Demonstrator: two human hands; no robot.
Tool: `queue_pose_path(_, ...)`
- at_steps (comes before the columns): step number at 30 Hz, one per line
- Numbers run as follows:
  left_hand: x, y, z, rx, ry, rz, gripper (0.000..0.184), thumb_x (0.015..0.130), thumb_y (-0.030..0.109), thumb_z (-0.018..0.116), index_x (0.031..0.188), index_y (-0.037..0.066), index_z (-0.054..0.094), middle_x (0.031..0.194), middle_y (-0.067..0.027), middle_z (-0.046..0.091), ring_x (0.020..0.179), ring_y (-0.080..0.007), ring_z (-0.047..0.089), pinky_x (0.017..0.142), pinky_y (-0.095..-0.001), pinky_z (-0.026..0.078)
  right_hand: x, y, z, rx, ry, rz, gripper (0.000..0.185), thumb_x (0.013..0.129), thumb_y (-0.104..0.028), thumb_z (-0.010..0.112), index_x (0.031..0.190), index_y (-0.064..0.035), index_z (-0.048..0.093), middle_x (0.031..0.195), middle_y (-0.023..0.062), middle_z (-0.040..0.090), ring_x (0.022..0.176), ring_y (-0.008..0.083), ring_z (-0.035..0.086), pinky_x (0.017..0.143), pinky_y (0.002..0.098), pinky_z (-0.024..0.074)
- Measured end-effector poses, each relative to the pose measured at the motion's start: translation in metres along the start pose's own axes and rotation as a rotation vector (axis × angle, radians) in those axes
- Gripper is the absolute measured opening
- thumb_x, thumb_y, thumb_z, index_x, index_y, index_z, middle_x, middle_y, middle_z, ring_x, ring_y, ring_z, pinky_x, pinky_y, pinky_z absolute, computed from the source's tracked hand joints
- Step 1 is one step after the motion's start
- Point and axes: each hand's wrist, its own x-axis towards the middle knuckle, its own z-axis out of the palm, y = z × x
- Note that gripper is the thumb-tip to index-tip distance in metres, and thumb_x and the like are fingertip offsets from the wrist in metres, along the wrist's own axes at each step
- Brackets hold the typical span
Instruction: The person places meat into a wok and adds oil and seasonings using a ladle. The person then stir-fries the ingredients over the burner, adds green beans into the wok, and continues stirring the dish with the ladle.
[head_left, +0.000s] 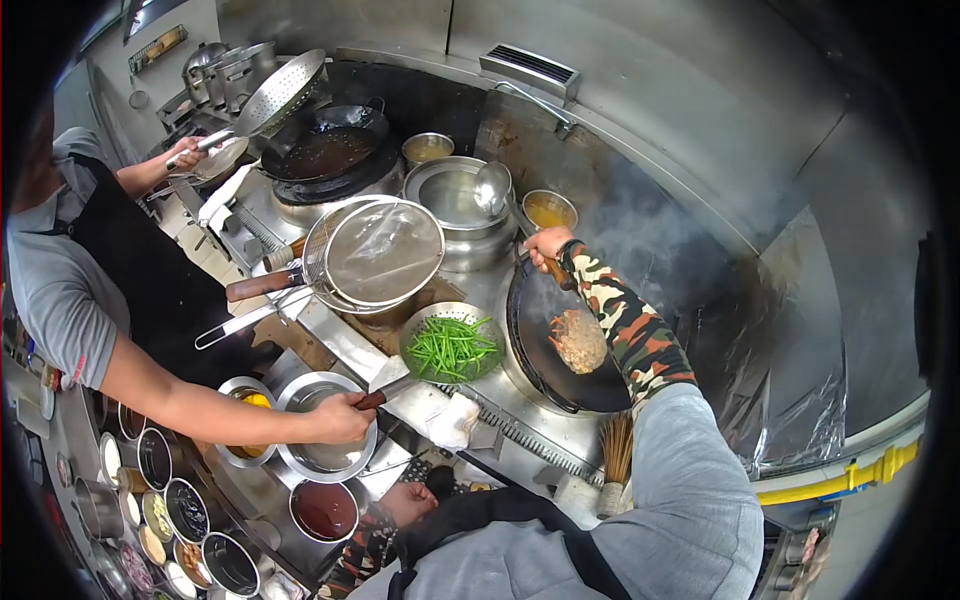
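My right hand (548,246), in a camouflage sleeve, is closed around the wooden-ended handle of a ladle (492,188). The ladle's bowl hangs over a steel pot of liquid (450,192). Below my right forearm a dark wok (540,350) holds a clump of browned food (578,341), and smoke rises around it. My left hand (407,502) is low near my apron, by the counter edge; its fingers are too unclear to read. A perforated strainer of green beans (453,346) sits left of the wok.
A co-worker at left holds a perforated ladle (282,93) in one hand and a wooden-handled utensil (385,392) in the other (343,418). Mesh strainers (385,253), a second wok (325,150), a bamboo brush (617,455) and a bowl of red sauce (323,510) surround me.
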Motion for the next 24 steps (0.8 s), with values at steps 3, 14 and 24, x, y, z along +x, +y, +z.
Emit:
queue_pose_path(3, 0.006, -0.008, -0.001, -0.008, -0.018, -0.018, 0.010, 0.082, 0.015, 0.061, 0.085, 0.006, 0.062, 0.071, 0.0010, 0.061, 0.058, -0.0061, 0.054, 0.055, -0.0225, 0.044, -0.002, 0.009, -0.014, 0.270, -0.240, 0.061, 0.017, 0.088, -0.010, 0.053, 0.073, -0.0064, 0.045, 0.055, 0.0002, 0.044, 0.042, 0.0100, 0.041, 0.036, 0.0264, 0.0348)
queue_pose_path(14, 0.031, 0.024, 0.005, 0.022, -0.029, 0.116, 0.013, 0.083, 0.016, 0.064, 0.087, 0.004, 0.060, 0.066, 0.0001, 0.060, 0.054, -0.0066, 0.054, 0.051, -0.0228, 0.043, -0.097, 0.069, -0.051, 0.943, -0.694, 0.303, 0.019, 0.091, -0.014, 0.051, 0.106, -0.0033, 0.046, 0.063, -0.0036, 0.043, 0.044, 0.0038, 0.040, 0.035, 0.0192, 0.0323)
queue_pose_path(24, 0.029, 0.028, -0.011, 0.059, 0.017, 0.042, 0.010, 0.085, 0.012, 0.064, 0.087, 0.004, 0.060, 0.068, 0.0004, 0.060, 0.051, -0.0061, 0.053, 0.047, -0.0219, 0.042, -0.146, 0.121, -0.015, -0.147, -0.192, -0.129, 0.026, 0.084, -0.008, 0.057, 0.109, -0.0001, 0.056, 0.065, 0.0031, 0.051, 0.042, 0.0115, 0.048, 0.034, 0.0288, 0.0369)
